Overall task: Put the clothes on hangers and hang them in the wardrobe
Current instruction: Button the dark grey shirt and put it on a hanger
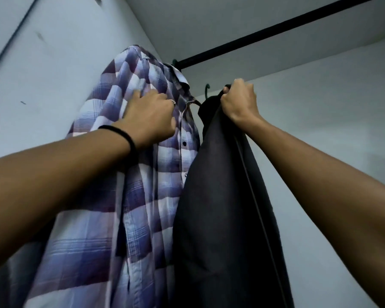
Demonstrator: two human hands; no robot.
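A purple and white plaid shirt [142, 178] hangs at the left end of the black wardrobe rail [265, 33], its green hanger hook [175, 61] over the rail. My left hand [149, 116] rests on the shirt near its collar, fingers pressed into the cloth. To its right hangs a dark grey garment [227, 196] on a green hanger whose hook [207, 91] sits below the rail. My right hand [239, 98] grips the top of this dark garment and lifts it.
The wardrobe's pale side wall [53, 63] stands close on the left. The white back wall [331, 107] and top panel [231, 18] enclose the space. The rail runs bare to the upper right.
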